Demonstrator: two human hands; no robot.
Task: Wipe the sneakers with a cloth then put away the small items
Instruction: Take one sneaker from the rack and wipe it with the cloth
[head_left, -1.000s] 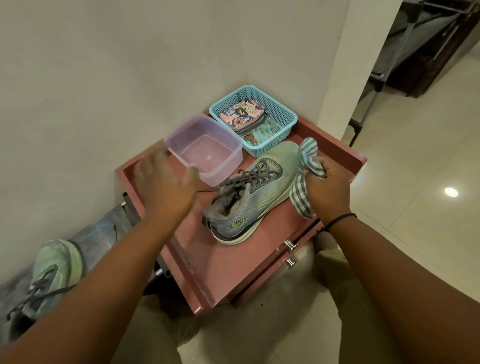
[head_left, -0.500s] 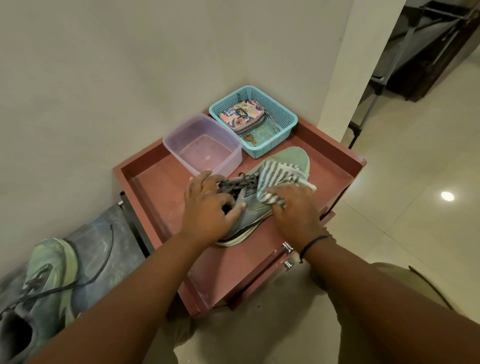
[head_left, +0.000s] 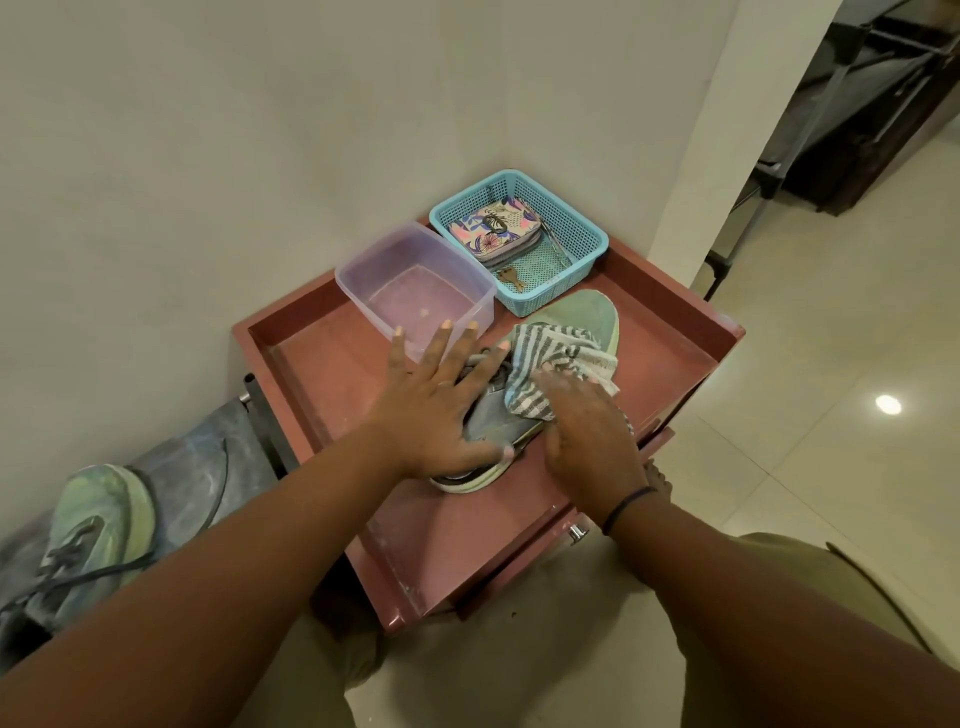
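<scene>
On the table (head_left: 670, 338), the sneaker (head_left: 587, 317) is now steadied under the flattened, released left hand (head_left: 441, 410), no longer clenched as half a second ago, while the cloth (head_left: 550, 364) beside it is pressed down by the right hand (head_left: 587, 436), so wiping is judged underway

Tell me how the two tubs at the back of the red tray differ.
The clear tub has smooth, see-through walls; the blue basket is open mesh. The clear tub looks empty of objects; the blue basket holds a flowered pouch and a key. Both are rectangular, lidless and upright, side by side.
</scene>
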